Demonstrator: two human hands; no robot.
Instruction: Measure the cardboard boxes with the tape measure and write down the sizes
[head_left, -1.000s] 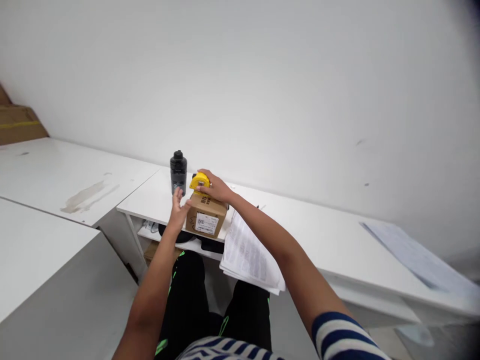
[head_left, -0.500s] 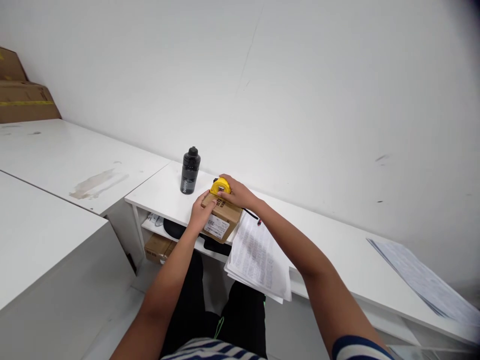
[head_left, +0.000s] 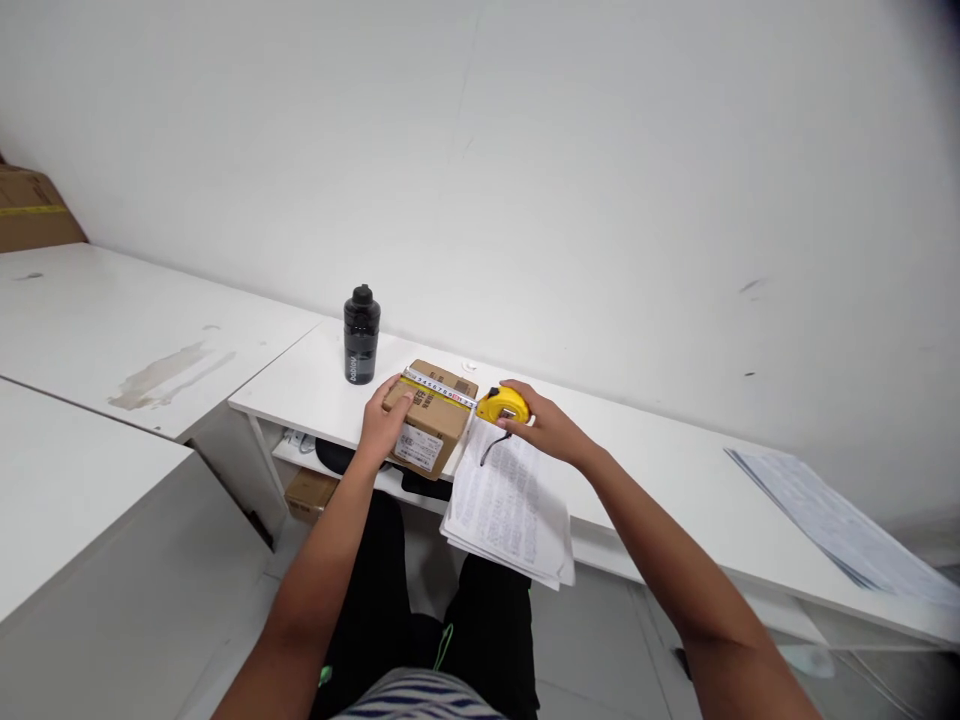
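Observation:
A small cardboard box with a white label sits at the front edge of a white desk. My left hand grips the box's left end and pins the tape's tip there. My right hand is closed around a yellow tape measure just right of the box. Its tape blade stretches across the top of the box. A black cord hangs from the tape measure.
A black bottle stands behind the box to the left. A stack of printed papers overhangs the desk edge, and more sheets lie far right. Cardboard boxes sit at far left. A shelf under the desk holds small items.
My right hand has pulled the yellow tape measure from the box's top to its right side, drawing the blade out. My left hand stayed on the box's left end.

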